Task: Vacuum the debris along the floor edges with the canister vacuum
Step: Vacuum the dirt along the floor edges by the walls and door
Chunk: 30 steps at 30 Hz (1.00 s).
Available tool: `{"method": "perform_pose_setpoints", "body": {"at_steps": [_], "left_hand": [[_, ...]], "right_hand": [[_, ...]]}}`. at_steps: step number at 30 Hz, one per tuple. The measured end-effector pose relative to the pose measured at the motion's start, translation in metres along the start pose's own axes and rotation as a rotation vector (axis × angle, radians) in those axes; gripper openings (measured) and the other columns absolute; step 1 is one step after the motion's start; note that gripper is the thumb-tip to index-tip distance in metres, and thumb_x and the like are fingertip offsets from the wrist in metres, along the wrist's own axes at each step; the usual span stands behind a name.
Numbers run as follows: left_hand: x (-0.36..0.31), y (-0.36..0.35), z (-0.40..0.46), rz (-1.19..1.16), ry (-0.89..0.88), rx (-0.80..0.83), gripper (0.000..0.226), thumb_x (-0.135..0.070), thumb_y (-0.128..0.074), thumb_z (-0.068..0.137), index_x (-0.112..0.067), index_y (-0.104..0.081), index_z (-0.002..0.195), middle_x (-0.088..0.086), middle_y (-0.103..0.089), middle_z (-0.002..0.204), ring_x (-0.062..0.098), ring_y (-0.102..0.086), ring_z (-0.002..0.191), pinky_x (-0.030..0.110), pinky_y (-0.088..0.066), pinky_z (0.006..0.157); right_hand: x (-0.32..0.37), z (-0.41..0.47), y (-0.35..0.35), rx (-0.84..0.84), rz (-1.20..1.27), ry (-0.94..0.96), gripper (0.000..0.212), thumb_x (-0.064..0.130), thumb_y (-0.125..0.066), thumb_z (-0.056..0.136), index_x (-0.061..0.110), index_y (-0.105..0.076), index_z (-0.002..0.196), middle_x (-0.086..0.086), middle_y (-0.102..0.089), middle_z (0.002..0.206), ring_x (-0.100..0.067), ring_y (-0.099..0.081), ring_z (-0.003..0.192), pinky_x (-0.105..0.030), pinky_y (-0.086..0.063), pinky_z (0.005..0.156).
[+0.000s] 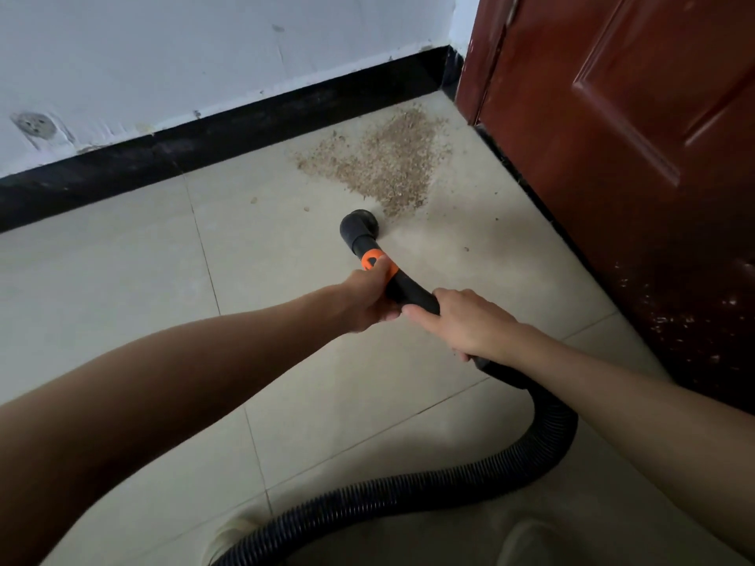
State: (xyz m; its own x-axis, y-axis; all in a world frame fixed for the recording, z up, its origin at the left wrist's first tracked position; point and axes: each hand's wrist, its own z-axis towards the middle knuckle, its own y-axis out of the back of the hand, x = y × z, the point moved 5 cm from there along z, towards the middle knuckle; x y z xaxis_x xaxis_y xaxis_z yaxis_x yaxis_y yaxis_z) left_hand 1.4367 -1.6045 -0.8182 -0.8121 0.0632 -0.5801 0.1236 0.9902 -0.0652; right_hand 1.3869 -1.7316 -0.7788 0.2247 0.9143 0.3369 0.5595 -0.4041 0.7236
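Tiled floor (122,279) held sawdust (384,161) near the nozzle (359,224); both the left hand (374,298) and the right hand (461,320) curled tight around the wand (408,290). Hasty sweeping might scatter it.

Ribbed black plastic hose (429,482); matt tiled floor (122,279); glossy panelled door (613,116); granular debris (384,165).

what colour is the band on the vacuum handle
Orange band, gripped by the left hand; head view.

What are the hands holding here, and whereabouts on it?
Both grip the vacuum hose handle: left hand just behind the orange collar, right hand farther back.
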Motion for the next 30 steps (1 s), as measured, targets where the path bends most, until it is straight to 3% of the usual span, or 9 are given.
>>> {"method": "perform_pose_setpoints", "body": {"at_steps": [4, 7, 10, 17, 25, 30], "left_hand": [[-0.018, -0.017, 0.001, 0.016, -0.007, -0.045, 0.024, -0.030, -0.037, 0.100, -0.008, -0.040, 0.108, 0.012, -0.053, 0.092, 0.021, -0.055, 0.070, 0.028, -0.049, 0.047], [-0.013, -0.030, 0.007, -0.121, -0.040, -0.089, 0.021, -0.030, -0.037, 0.098, -0.009, -0.042, 0.096, 0.009, -0.048, 0.085, 0.021, -0.050, 0.069, 0.031, -0.044, 0.052], [0.011, -0.030, 0.003, -0.290, -0.061, -0.177, 0.022, -0.030, -0.037, 0.098, -0.010, -0.040, 0.089, 0.003, -0.039, 0.074, 0.017, -0.043, 0.064, 0.028, -0.038, 0.052], [0.069, -0.030, -0.031, -0.327, -0.120, -0.310, 0.035, -0.038, -0.035, 0.097, -0.010, -0.045, 0.077, 0.003, -0.040, 0.070, 0.016, -0.044, 0.064, 0.028, -0.039, 0.058], [0.058, -0.034, -0.055, -0.305, -0.104, -0.240, 0.026, -0.027, -0.036, 0.096, -0.011, -0.041, 0.075, 0.002, -0.036, 0.068, 0.014, -0.040, 0.060, 0.026, -0.035, 0.052], [0.068, -0.055, -0.059, -0.310, -0.079, -0.151, 0.026, -0.028, -0.036, 0.097, -0.011, -0.042, 0.078, 0.003, -0.039, 0.071, 0.017, -0.042, 0.062, 0.027, -0.038, 0.055]], "right_hand": [[-0.006, 0.008, 0.010, -0.006, 0.014, -0.021, 0.053, 0.064, -0.033, 0.094, 0.014, -0.050, 0.097, -0.006, -0.063, 0.066, -0.022, -0.065, 0.055, -0.028, -0.048, 0.055], [-0.012, 0.006, 0.012, 0.020, 0.091, -0.013, 0.051, 0.063, -0.037, 0.094, 0.013, -0.050, 0.098, -0.007, -0.062, 0.073, -0.026, -0.069, 0.062, -0.036, -0.056, 0.064], [-0.017, -0.004, -0.001, 0.075, 0.065, 0.022, 0.050, 0.063, -0.037, 0.094, 0.015, -0.050, 0.100, -0.006, -0.061, 0.074, -0.025, -0.067, 0.059, -0.037, -0.056, 0.060], [-0.025, -0.039, -0.027, 0.174, -0.020, 0.112, 0.050, 0.066, -0.038, 0.093, 0.017, -0.048, 0.099, -0.003, -0.061, 0.076, -0.023, -0.067, 0.057, -0.033, -0.053, 0.057], [-0.016, -0.061, -0.022, 0.235, 0.100, 0.038, 0.051, 0.063, -0.037, 0.094, 0.014, -0.044, 0.084, -0.008, -0.063, 0.070, -0.023, -0.063, 0.048, -0.032, -0.053, 0.057], [-0.031, -0.082, -0.020, 0.206, 0.131, -0.025, 0.052, 0.061, -0.039, 0.095, 0.011, -0.047, 0.090, -0.010, -0.062, 0.067, -0.025, -0.062, 0.048, -0.035, -0.055, 0.058]]}}
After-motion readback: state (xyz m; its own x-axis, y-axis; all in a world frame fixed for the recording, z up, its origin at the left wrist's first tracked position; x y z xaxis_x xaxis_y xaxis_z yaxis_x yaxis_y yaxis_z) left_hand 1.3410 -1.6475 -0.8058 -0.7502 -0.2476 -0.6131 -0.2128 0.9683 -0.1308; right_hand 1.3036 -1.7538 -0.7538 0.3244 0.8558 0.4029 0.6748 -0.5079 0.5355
